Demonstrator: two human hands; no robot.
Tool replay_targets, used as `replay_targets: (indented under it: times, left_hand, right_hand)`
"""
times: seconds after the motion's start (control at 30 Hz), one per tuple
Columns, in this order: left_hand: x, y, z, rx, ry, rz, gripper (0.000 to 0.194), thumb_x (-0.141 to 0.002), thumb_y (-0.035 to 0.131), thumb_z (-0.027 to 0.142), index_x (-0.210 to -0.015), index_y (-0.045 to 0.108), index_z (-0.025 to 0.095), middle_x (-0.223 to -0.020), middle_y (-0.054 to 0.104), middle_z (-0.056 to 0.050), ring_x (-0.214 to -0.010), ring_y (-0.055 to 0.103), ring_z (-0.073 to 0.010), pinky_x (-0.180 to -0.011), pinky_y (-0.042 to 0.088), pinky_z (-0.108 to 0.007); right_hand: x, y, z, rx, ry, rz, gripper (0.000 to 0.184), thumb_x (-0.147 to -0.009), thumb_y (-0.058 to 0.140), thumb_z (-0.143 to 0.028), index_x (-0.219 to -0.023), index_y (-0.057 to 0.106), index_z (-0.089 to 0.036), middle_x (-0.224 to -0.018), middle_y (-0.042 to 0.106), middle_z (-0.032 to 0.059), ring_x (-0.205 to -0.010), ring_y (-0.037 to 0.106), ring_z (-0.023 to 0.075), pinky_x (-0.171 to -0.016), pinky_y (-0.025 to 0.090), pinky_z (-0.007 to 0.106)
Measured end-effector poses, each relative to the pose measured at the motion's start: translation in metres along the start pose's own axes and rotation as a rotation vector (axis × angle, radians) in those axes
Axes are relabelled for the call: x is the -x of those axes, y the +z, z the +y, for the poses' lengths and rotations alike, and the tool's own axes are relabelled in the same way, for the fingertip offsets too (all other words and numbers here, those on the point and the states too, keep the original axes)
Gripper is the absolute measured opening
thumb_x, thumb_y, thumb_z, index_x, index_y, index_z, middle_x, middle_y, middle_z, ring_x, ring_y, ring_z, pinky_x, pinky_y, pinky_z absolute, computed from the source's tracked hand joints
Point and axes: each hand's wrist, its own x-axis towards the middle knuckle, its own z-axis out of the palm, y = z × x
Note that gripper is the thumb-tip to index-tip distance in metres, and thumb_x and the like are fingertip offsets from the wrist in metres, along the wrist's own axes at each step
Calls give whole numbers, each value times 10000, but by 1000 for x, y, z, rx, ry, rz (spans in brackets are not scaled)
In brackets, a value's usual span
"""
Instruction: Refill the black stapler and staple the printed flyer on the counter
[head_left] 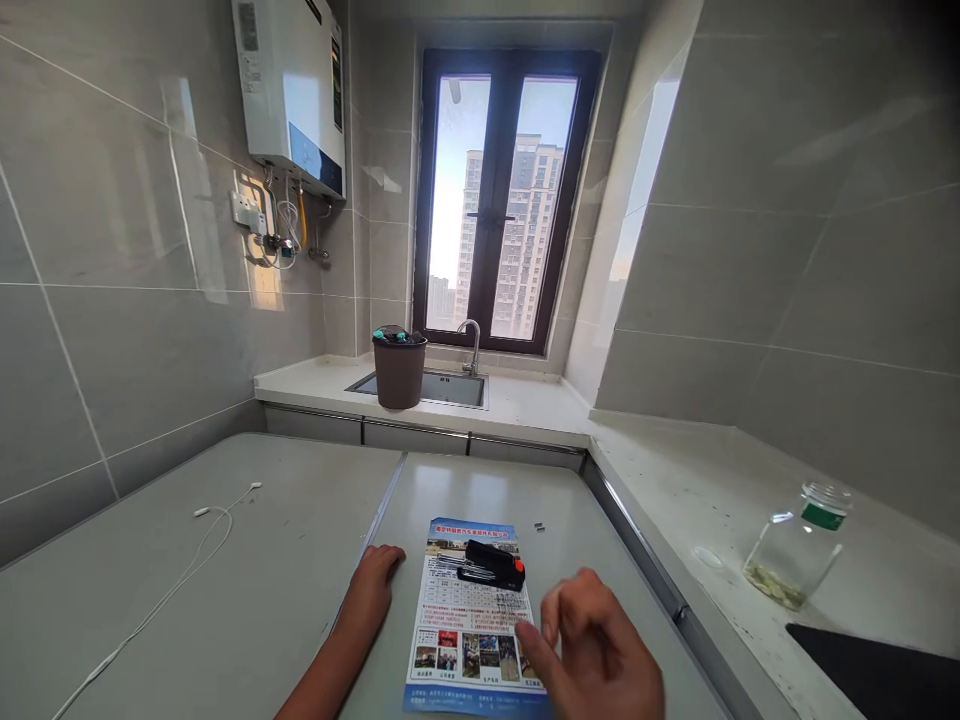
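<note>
A black stapler with an orange-red spot at one end lies on a printed leaflet. Its top is swung away from its base, and the metal magazine shows. Beside the leaflet's left edge, my left hand rests on the table, open, with its fingers forward and nothing in it. My right hand is above the leaflet's lower right corner, its fingers loosely curled and the thumb apart from them; I see nothing held. Two small strips of staples lie on the table right of the leaflet's top.
A white cable runs across the left tabletop. A brown bin stands at the sink. On the right counter are a glass jar and a black flat object. A seam divides the table.
</note>
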Motion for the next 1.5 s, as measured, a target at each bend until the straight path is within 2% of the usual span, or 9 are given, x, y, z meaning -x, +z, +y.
replay_targets:
  times: [0.1,0.27,0.4,0.6,0.67,0.8,0.93,1.13,1.5]
  left_hand:
    - [0,-5,6,-72,-28,-1,293,-873,458,77,-891,715,216,-857,728,-62,-897,646,-261,-806,479,-364]
    - [0,-9,13,-65,-51,17,261,-891,475,151,-904,723,232,-915,746,-67,-928,673,-272,-843,492,-391]
    - [-2,-10,14,159,-39,69,270,-877,499,252,-968,753,248,-1035,775,-80,-952,718,-271,-893,552,-411]
    - [-13,-5,36,309,-95,122,268,-881,521,387,-901,729,221,-926,785,-84,-870,727,-294,-835,570,-415]
    - [-12,3,47,351,-119,124,276,-918,485,398,-883,698,225,-839,754,-58,-769,706,-263,-754,562,-368]
    - [-5,21,54,394,-40,43,260,-919,496,351,-897,742,270,-895,760,-60,-834,708,-267,-773,553,-353]
    - [-2,26,48,394,66,-45,241,-896,557,363,-827,772,278,-920,752,-80,-876,706,-277,-800,555,-352]
    - [-4,16,49,448,56,-12,248,-867,599,359,-803,802,232,-977,762,-105,-905,716,-258,-840,569,-317]
    - [-5,28,40,496,154,-91,149,-767,713,276,-659,803,223,-911,787,-82,-852,728,-226,-825,566,-307]
  right_hand:
    - [2,31,45,-41,439,76,304,-787,807,-402,-721,560,-238,-712,610,8,-676,663,204,-609,579,296]
    - [2,56,123,-91,639,90,405,-625,853,-527,-713,603,-221,-686,659,-1,-659,726,249,-632,576,319]
    - [0,78,146,-151,543,95,331,-733,780,-513,-772,659,-208,-786,698,31,-728,736,249,-706,583,335]
    - [23,98,151,-77,371,26,261,-951,537,-440,-885,700,-247,-954,722,71,-954,709,278,-853,583,401]
    - [29,101,155,-1,346,-15,221,-901,604,-433,-993,735,-281,-1101,732,80,-1097,680,319,-952,559,460]
    - [36,109,165,93,372,-152,435,-724,766,-359,-1158,741,-344,-1200,738,59,-1159,660,379,-1018,524,527]
    - [44,113,171,81,389,-234,419,-741,672,-221,-1121,764,-373,-1143,761,25,-1107,681,351,-1008,519,513]
    - [51,111,169,56,322,-350,438,-775,683,-222,-1201,745,-301,-1227,738,69,-1185,648,324,-1075,471,491]
    - [72,124,205,105,205,-244,424,-709,798,-342,-1132,785,-326,-1166,772,75,-1112,709,320,-1005,554,433]
